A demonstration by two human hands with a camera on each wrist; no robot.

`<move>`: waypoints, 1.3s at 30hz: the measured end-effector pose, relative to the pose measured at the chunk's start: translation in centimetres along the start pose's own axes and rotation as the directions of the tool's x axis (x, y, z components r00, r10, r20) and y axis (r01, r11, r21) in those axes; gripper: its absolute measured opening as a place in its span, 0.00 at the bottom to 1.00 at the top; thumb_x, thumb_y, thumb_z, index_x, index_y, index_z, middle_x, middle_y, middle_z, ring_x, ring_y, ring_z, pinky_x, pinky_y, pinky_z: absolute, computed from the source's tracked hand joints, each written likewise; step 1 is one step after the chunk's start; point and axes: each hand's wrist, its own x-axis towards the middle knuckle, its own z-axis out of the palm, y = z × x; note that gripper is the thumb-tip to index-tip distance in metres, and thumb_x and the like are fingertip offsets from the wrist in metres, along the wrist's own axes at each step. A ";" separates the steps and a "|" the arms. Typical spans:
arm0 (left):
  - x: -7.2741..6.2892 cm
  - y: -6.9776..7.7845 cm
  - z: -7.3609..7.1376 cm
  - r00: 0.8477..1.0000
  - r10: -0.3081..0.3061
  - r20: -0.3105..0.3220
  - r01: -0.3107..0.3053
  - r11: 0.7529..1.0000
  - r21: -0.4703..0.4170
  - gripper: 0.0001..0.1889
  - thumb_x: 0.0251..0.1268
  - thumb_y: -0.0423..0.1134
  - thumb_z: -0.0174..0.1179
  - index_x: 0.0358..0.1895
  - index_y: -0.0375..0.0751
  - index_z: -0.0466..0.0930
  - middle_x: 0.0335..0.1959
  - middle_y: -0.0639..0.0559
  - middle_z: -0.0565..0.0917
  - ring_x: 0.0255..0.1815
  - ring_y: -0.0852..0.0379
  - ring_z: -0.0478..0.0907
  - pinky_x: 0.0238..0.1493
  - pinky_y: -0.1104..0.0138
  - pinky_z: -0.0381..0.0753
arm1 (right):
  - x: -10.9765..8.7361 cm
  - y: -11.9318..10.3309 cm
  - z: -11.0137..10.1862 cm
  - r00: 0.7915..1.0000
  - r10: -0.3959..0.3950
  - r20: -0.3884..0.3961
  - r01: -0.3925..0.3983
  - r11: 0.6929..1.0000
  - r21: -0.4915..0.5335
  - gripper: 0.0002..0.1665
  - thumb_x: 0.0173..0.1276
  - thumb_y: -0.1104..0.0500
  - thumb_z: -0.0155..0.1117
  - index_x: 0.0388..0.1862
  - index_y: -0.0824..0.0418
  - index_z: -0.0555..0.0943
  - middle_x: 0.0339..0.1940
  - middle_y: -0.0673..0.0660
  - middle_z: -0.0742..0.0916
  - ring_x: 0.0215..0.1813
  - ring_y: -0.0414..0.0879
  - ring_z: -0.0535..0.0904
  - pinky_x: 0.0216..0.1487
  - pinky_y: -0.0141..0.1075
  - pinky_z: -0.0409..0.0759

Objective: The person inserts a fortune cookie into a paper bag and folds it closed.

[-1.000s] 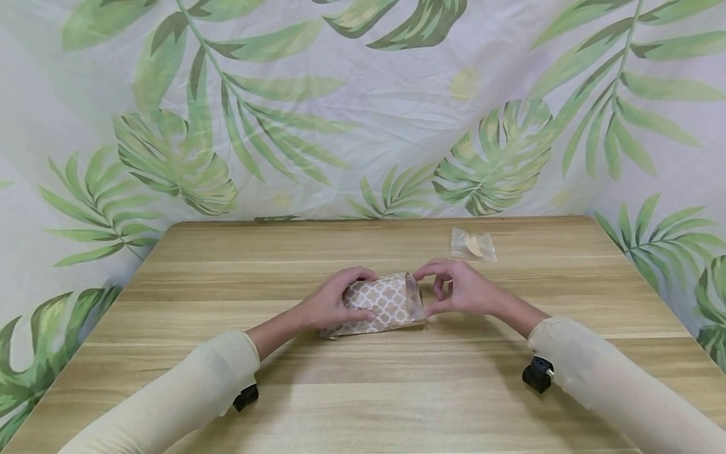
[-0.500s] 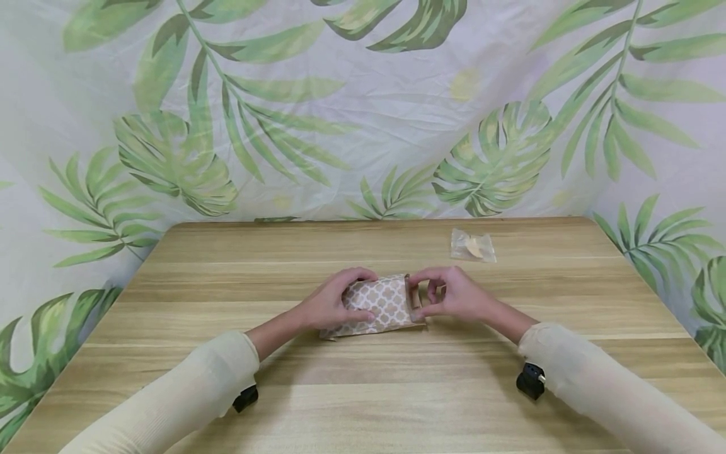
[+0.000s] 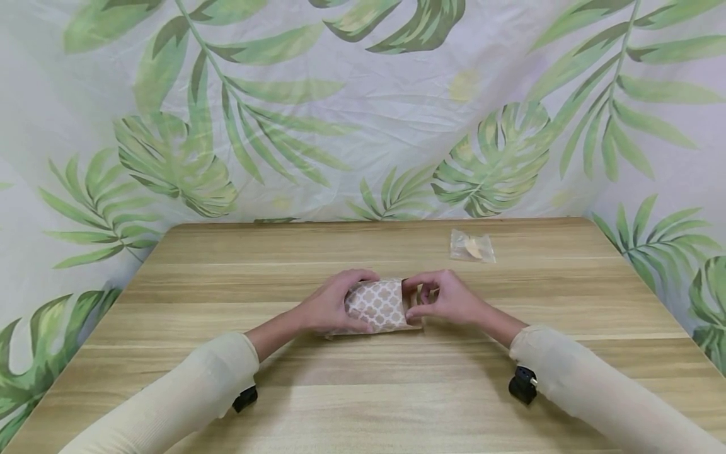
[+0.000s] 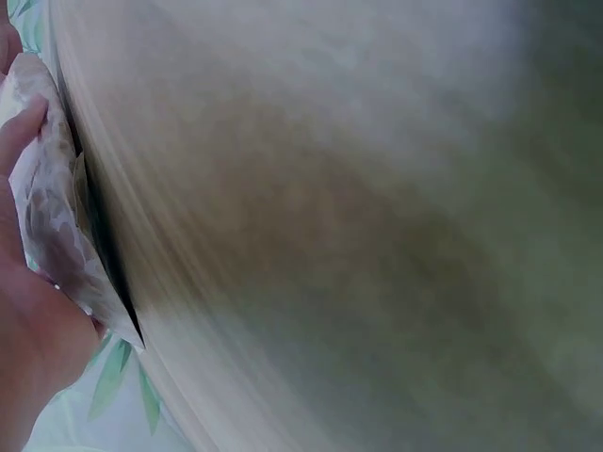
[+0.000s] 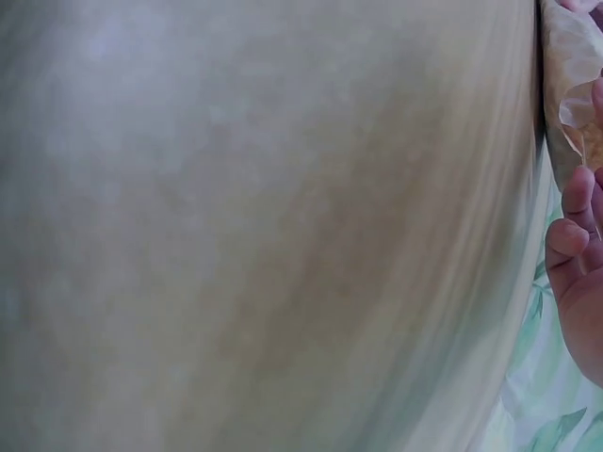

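Observation:
A flattish paper bag [image 3: 377,304] with a white lattice print lies on the table, its mouth facing right. My left hand [image 3: 334,302] grips its left part, thumb along the near side and fingers over the far side. In the left wrist view the left hand [image 4: 38,320] holds the crinkled bag [image 4: 61,226]. At the bag's mouth is my right hand [image 3: 448,301], index finger and thumb bent and apart, their tips hidden inside. The right wrist view shows the right hand [image 5: 586,282] beside the bag's brown inside [image 5: 592,141]; whether its fingertips hold anything is hidden.
A small clear packet [image 3: 472,246] with a pale curved piece inside lies behind the right hand. The wooden table [image 3: 363,403] ends at a leaf-patterned cloth backdrop [image 3: 397,126]. A small black device [image 3: 523,386] hangs under the right sleeve, another [image 3: 246,398] under the left.
My right hand has moved left, and its thumb and index fingertips have gone from the mouth's edge into the bag. The left hand keeps its grip with the bag nearly still.

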 end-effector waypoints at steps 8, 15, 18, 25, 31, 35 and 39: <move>0.1 0.0 0.3 1.000 -0.002 -0.016 0.003 0.999 0.045 0.47 0.43 0.47 0.84 0.70 0.39 0.72 0.66 0.44 0.79 0.67 0.46 0.75 0.69 0.48 0.73 | 0.0 -0.1 0.6 0.999 0.027 -0.035 -0.027 1.000 0.016 0.28 0.53 0.64 0.84 0.52 0.71 0.86 0.28 0.52 0.87 0.31 0.41 0.79 0.30 0.29 0.77; 0.2 0.1 0.3 1.000 -0.016 -0.025 0.017 0.998 0.053 0.46 0.45 0.48 0.84 0.70 0.39 0.72 0.66 0.44 0.78 0.67 0.46 0.75 0.68 0.48 0.74 | 0.2 -0.4 0.9 0.999 0.011 -0.040 -0.009 1.000 0.029 0.24 0.55 0.68 0.80 0.51 0.74 0.85 0.32 0.59 0.88 0.31 0.42 0.79 0.30 0.28 0.78; 0.1 0.2 0.3 0.999 -0.021 -0.029 0.022 0.998 0.053 0.46 0.45 0.47 0.84 0.70 0.39 0.72 0.67 0.44 0.78 0.67 0.45 0.75 0.69 0.48 0.74 | 0.2 -0.4 1.0 0.999 0.009 -0.043 -0.007 0.999 0.032 0.23 0.55 0.68 0.79 0.50 0.74 0.86 0.33 0.59 0.88 0.31 0.42 0.78 0.30 0.28 0.78; 0.1 0.5 0.2 0.999 -0.039 -0.025 0.040 0.998 0.047 0.46 0.46 0.48 0.84 0.70 0.40 0.72 0.68 0.44 0.78 0.68 0.46 0.74 0.68 0.48 0.73 | 0.4 -0.4 1.2 0.999 0.009 -0.035 -0.008 1.000 0.029 0.20 0.56 0.69 0.78 0.49 0.72 0.86 0.37 0.61 0.89 0.32 0.41 0.79 0.31 0.29 0.79; 0.1 0.5 0.2 0.999 -0.041 -0.025 0.042 0.998 0.043 0.46 0.46 0.49 0.83 0.70 0.40 0.72 0.68 0.45 0.77 0.69 0.45 0.73 0.69 0.47 0.72 | 0.1 -0.6 0.7 0.999 0.017 -0.047 -0.014 0.998 0.063 0.22 0.57 0.68 0.80 0.51 0.71 0.86 0.42 0.63 0.90 0.32 0.42 0.79 0.32 0.29 0.78; 0.0 0.4 0.2 0.999 -0.022 -0.027 0.024 0.998 0.060 0.46 0.47 0.50 0.83 0.70 0.41 0.72 0.68 0.45 0.77 0.70 0.44 0.73 0.70 0.46 0.72 | -0.2 -0.7 -0.2 0.998 0.018 -0.066 -0.012 0.997 0.082 0.25 0.56 0.66 0.82 0.53 0.69 0.87 0.46 0.63 0.91 0.30 0.42 0.78 0.31 0.30 0.76; -0.2 0.3 0.0 0.999 -0.017 -0.028 0.020 0.996 0.087 0.46 0.46 0.51 0.82 0.71 0.42 0.72 0.69 0.44 0.77 0.70 0.43 0.73 0.70 0.45 0.72 | -0.5 -0.6 -1.1 0.996 0.005 -0.087 0.001 0.998 0.063 0.25 0.56 0.67 0.82 0.54 0.69 0.86 0.48 0.63 0.91 0.27 0.40 0.77 0.29 0.30 0.74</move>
